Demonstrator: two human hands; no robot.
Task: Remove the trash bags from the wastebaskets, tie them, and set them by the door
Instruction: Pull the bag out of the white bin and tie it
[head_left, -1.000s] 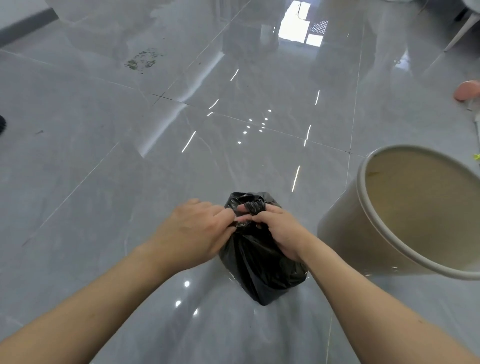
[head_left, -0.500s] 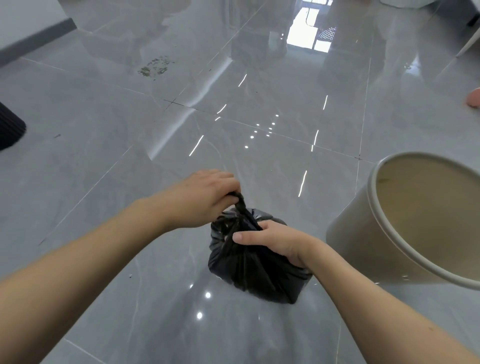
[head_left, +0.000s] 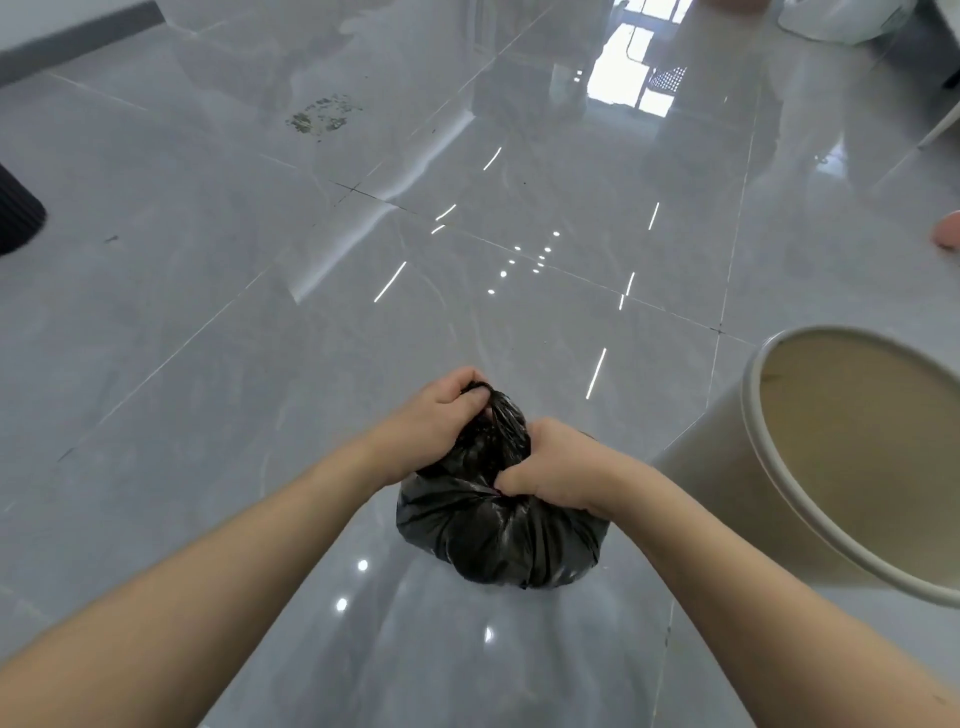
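Note:
A small black trash bag (head_left: 498, 540) sits on the glossy grey tile floor in front of me, its top gathered into a twisted neck. My left hand (head_left: 436, 421) grips the upper end of that neck, fingers curled round it. My right hand (head_left: 556, 467) grips the neck lower down, just above the bag's bulging body. To the right stands a cream wastebasket (head_left: 753, 499) with no bag inside; its beige inner wall shows.
A dark ribbed object (head_left: 18, 213) sits at the left edge. A patch of dirt (head_left: 322, 114) marks the floor farther off. A pink object (head_left: 948, 234) lies at the right edge, and a white bag (head_left: 841, 21) at the top right. A wall with dark skirting (head_left: 67, 36) runs along the top left.
My left hand has come down and nearer to the right hand, still holding the neck's end. The right hand has shifted its hold around the neck. The view tilted slightly.

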